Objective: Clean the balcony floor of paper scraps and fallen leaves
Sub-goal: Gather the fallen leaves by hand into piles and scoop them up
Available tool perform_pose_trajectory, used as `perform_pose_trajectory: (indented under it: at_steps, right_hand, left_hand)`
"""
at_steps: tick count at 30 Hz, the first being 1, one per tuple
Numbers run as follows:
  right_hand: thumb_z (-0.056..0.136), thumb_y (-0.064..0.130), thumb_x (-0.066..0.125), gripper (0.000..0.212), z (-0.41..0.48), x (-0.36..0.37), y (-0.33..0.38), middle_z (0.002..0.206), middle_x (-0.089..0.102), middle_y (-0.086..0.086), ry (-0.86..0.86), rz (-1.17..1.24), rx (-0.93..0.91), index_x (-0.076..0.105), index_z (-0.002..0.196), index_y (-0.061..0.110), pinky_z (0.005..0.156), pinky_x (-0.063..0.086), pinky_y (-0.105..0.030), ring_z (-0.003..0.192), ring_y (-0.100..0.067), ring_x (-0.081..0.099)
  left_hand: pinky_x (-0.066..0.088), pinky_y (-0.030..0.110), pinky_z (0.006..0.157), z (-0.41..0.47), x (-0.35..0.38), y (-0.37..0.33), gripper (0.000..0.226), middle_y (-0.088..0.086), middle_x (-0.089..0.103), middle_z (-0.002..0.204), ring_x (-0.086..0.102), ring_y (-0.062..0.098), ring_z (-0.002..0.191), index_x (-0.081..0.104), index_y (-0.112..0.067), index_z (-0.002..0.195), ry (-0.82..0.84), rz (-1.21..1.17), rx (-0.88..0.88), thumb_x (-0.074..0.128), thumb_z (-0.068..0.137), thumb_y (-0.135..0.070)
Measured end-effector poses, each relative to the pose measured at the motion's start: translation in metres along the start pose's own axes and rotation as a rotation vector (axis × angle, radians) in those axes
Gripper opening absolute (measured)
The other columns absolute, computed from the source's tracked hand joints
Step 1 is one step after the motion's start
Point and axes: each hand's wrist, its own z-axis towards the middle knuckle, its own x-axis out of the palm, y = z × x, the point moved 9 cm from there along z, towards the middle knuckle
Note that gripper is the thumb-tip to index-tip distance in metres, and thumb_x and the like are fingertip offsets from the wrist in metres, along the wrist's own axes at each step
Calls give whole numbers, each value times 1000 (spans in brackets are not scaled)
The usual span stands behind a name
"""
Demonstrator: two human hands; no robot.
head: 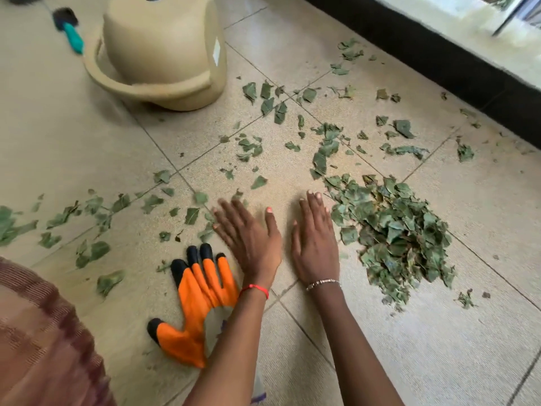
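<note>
Both of my hands lie flat on the beige tiled floor (439, 332) with straight fingers. My left hand (248, 235) is blurred and sits among scattered green leaf pieces (96, 212). My right hand (314, 238) lies just left of a gathered pile of green leaves (401, 230). More loose leaves (325, 148) are strewn over the tiles beyond my hands. Neither hand holds anything. No paper scraps show.
An orange work glove with black fingertips (199, 306) lies on the floor under my left forearm. A beige plastic bin (164, 51) lies tipped over at the back left, with a teal-handled brush (68, 29) beside it. A black ledge (439, 51) runs along the right.
</note>
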Motion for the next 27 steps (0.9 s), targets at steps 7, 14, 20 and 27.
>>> perform_pose_trajectory:
  at_steps: [7,14,20,27]
  right_hand:
    - [95,28,29,52,-1,-3,-1,147,35,-15,21,15,42,40,138,0,115,11,-31,139,-18,21]
    - [95,30,30,53,0,-2,0,145,38,-16,31,11,57,42,136,-1,114,14,-33,138,-20,25]
    - [94,31,31,53,2,-1,1,144,40,-17,39,6,71,42,134,-2,112,18,-36,137,-22,28]
    - [94,33,29,55,0,2,-2,143,41,-16,78,-16,100,45,133,-2,111,18,-36,136,-22,30]
  left_hand:
    - [13,44,118,8,-20,3,51,18,22,154,12,29,145,41,-3,140,-144,-162,191,41,96,-29]
    - [-9,41,116,41,-22,37,83,29,-6,154,-9,36,145,8,1,149,-150,-16,-274,30,86,-48]
    - [-1,34,119,59,-11,1,72,13,8,159,1,20,147,16,-6,150,3,-148,97,37,92,-43]
    - [-6,49,117,103,-47,39,70,9,0,160,-7,25,147,18,-15,151,-157,-11,-54,43,95,-48]
